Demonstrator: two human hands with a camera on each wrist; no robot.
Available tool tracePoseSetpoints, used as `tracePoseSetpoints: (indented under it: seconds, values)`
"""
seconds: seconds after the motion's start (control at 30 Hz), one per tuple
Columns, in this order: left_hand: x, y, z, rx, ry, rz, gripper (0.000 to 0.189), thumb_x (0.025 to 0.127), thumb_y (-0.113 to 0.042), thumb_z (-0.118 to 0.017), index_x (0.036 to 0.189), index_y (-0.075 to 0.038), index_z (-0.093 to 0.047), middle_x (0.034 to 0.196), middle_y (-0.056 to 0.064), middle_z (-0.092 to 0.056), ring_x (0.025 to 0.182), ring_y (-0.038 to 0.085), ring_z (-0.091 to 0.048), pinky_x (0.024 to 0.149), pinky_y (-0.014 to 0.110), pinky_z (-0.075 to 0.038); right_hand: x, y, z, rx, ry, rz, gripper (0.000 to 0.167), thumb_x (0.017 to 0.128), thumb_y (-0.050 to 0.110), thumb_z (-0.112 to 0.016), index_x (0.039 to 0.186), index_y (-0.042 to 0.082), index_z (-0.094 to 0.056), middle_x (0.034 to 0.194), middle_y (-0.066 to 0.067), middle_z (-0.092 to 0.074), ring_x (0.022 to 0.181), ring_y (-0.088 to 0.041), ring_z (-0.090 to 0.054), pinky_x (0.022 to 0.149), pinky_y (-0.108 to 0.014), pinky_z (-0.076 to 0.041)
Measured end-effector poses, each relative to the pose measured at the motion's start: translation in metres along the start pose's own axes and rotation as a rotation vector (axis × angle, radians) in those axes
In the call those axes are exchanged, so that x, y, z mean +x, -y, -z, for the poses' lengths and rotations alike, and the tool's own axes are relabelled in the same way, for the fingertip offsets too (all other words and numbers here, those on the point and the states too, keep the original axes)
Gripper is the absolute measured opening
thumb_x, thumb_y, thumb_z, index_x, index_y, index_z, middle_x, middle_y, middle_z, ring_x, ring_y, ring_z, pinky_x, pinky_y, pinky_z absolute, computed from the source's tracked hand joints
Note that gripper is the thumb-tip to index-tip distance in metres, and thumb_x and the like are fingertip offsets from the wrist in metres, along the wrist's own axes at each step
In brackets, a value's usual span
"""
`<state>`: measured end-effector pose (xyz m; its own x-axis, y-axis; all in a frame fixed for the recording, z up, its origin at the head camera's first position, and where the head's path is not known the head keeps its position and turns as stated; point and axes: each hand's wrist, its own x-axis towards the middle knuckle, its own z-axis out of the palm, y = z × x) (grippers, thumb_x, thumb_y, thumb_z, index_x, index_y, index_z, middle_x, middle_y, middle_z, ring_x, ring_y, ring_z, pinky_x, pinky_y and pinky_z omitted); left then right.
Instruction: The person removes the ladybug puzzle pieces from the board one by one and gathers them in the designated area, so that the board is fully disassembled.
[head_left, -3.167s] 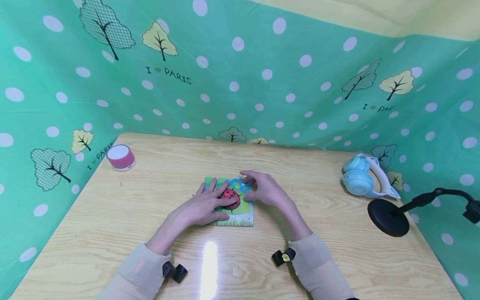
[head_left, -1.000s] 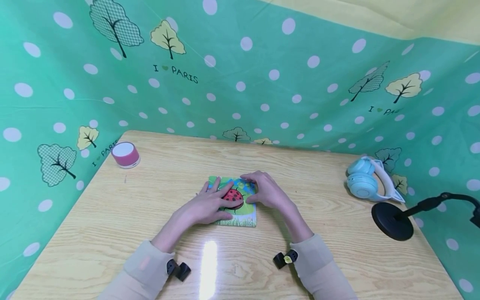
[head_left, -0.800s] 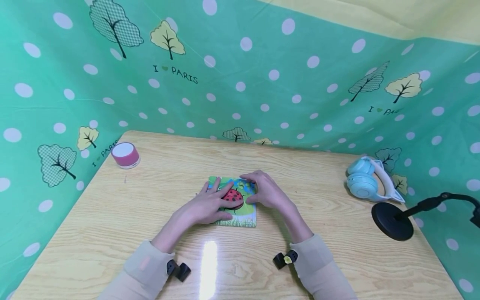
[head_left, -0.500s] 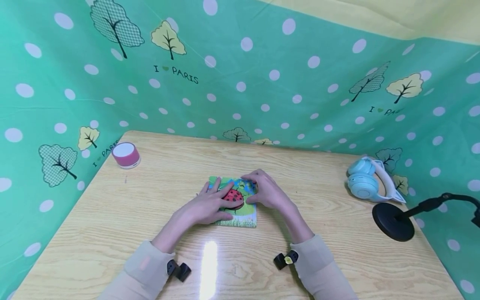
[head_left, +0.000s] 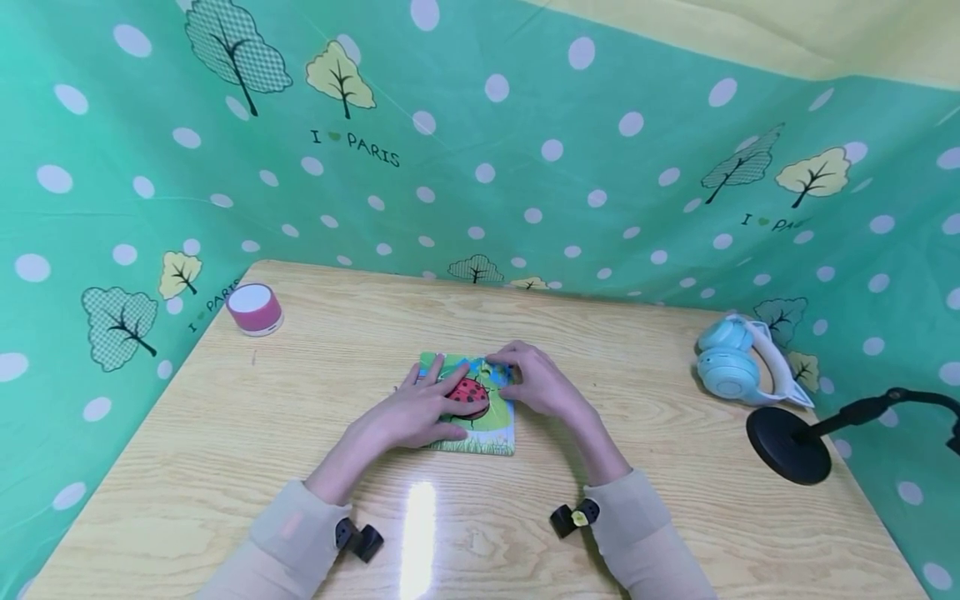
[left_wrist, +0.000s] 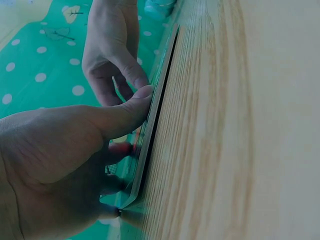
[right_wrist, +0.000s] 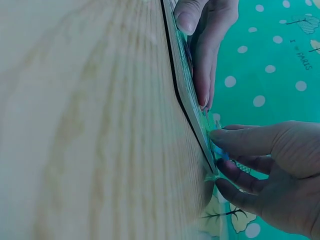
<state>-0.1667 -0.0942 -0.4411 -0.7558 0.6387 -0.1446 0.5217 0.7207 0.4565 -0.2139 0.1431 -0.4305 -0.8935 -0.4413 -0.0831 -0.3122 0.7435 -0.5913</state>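
A thin ladybug jigsaw puzzle (head_left: 487,437) lies flat on the table, showing a red spotted ladybug, green leaf and blue flowered corner. My left hand (head_left: 408,414) rests across its left half with fingers spread straight, covering part of the picture. In the left wrist view the thumb of that left hand (left_wrist: 60,140) lies along the near edge. My right hand (head_left: 538,382) is at the far right corner, fingers curled. The right wrist view has the right hand (right_wrist: 280,165) pinching a small blue puzzle piece (right_wrist: 220,151) at the board's edge, mostly hidden by the fingertips.
A pink round speaker (head_left: 255,309) stands at the table's back left. Light-blue headphones (head_left: 729,367) with a white band lie at the right, behind a black round-based stand (head_left: 787,446). A green dotted curtain (head_left: 525,192) hangs around the table (head_left: 330,333).
The head view has shifted slightly, moving the whole scene a little right. My left hand stays on the puzzle; the right fingers shift slightly at the blue corner, where the flowered picture looks altered.
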Motion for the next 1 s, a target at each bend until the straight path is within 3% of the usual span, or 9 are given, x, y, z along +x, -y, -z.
tracePoseSetpoints:
  seconds: [0.7, 1.0]
  values:
    - [0.0006, -0.0002, 0.0009, -0.007, 0.009, 0.006, 0.05, 0.1, -0.045, -0.063, 0.149, -0.038, -0.054, 0.174, 0.015, -0.013, 0.157, 0.054, 0.0, 0.124, 0.075, -0.006, 0.0013, -0.0011, -0.0001, -0.017, -0.025, 0.021, 0.054, 0.086, -0.001, -0.079, 0.137, 0.011, -0.067, 0.128, -0.009, -0.061, 0.111, -0.023, -0.06, 0.094, -0.038, -0.056]
    - [0.0007, 0.0003, 0.0, -0.007, 0.009, 0.012, 0.051, 0.1, -0.045, -0.063, 0.149, -0.038, -0.054, 0.174, 0.015, -0.014, 0.157, 0.053, 0.0, 0.124, 0.075, -0.006, -0.0006, -0.0006, 0.0023, -0.035, -0.054, 0.017, 0.054, 0.084, 0.002, -0.082, 0.135, 0.009, -0.068, 0.128, -0.008, -0.069, 0.114, -0.024, -0.066, 0.098, -0.04, -0.059]
